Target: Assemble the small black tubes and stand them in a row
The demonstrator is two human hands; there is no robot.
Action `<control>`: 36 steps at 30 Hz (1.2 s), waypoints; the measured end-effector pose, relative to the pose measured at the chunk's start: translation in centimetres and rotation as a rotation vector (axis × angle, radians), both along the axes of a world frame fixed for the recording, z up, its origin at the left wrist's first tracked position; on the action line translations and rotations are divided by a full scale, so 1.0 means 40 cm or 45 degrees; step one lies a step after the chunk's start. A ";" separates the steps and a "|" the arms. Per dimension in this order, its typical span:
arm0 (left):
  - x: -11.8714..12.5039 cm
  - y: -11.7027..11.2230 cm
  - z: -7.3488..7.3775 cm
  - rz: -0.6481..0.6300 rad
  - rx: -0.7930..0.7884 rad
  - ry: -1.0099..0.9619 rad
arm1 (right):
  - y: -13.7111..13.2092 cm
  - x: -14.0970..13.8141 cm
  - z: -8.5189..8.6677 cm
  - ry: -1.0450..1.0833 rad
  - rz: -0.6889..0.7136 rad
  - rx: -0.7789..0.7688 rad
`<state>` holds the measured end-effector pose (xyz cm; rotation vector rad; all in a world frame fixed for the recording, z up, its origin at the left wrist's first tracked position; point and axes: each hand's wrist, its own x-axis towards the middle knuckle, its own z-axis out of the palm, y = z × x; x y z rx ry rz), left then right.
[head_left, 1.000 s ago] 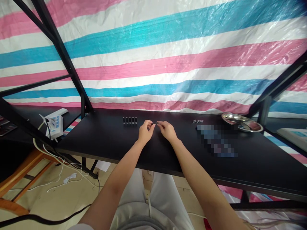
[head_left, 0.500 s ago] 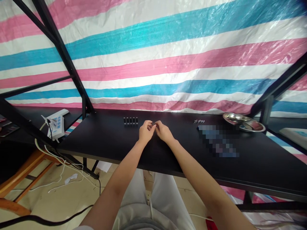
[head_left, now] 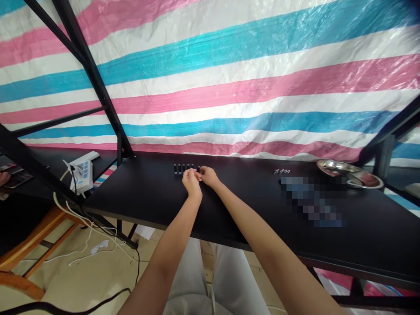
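Observation:
A row of several small black cylinders (head_left: 179,168) with light tops stands upright near the back of the black table (head_left: 144,192). My right hand (head_left: 208,176) is closed, its fingertips pinching another small black cylinder (head_left: 198,168) just right of the row. My left hand (head_left: 191,180) is right in front of the row, next to my right fingertips. Its fingers are curled and pressed together, and whatever they may hold is hidden.
Small shiny metal pieces (head_left: 282,171) lie right of centre, behind a pixelated blurred patch. Shiny metal dishes (head_left: 365,178) sit at the right. At far left are a white power strip (head_left: 84,176), cables and another person's hand (head_left: 4,178) by a phone. A striped sheet (head_left: 229,100) hangs behind.
Both hands have moved left from the table's middle to the right end of the cylinder row. The small dark piece that was between them is now at my right fingertips, beside the row.

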<state>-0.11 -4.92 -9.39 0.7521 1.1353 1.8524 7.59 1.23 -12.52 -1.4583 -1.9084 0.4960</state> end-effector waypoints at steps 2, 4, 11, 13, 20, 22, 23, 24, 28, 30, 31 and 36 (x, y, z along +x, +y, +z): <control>0.000 -0.002 0.003 0.003 -0.018 -0.028 | 0.008 -0.008 -0.002 -0.068 -0.020 0.005; 0.000 -0.005 0.006 -0.005 -0.030 -0.059 | 0.012 -0.013 -0.004 -0.119 -0.037 0.009; 0.003 -0.006 0.008 -0.032 -0.034 -0.046 | 0.007 -0.011 0.001 -0.212 -0.043 0.009; 0.004 -0.005 0.004 -0.051 -0.006 -0.002 | -0.005 -0.003 0.003 -0.278 -0.048 0.056; 0.024 -0.008 -0.038 -0.244 0.124 0.821 | -0.114 0.090 -0.015 -0.512 -0.130 0.176; 0.032 -0.013 -0.056 -0.309 0.156 1.244 | -0.145 0.129 -0.027 -0.511 -0.156 0.102; 0.036 -0.015 -0.064 -0.355 0.170 1.433 | -0.157 0.147 -0.031 -0.512 -0.149 0.056; 0.038 -0.017 -0.071 -0.414 0.173 1.594 | -0.166 0.164 -0.034 -0.509 -0.132 0.013; 0.042 -0.025 -0.082 -0.618 0.100 1.954 | -0.183 0.203 -0.024 -0.455 -0.039 -0.139; 0.041 -0.028 -0.080 -0.652 0.084 2.027 | -0.185 0.208 -0.011 -0.423 -0.017 -0.186; 0.040 -0.029 -0.078 -0.659 0.084 2.047 | -0.186 0.208 -0.006 -0.411 -0.010 -0.197; 0.039 -0.034 -0.070 -0.652 0.066 2.137 | -0.189 0.206 0.002 -0.388 0.004 -0.205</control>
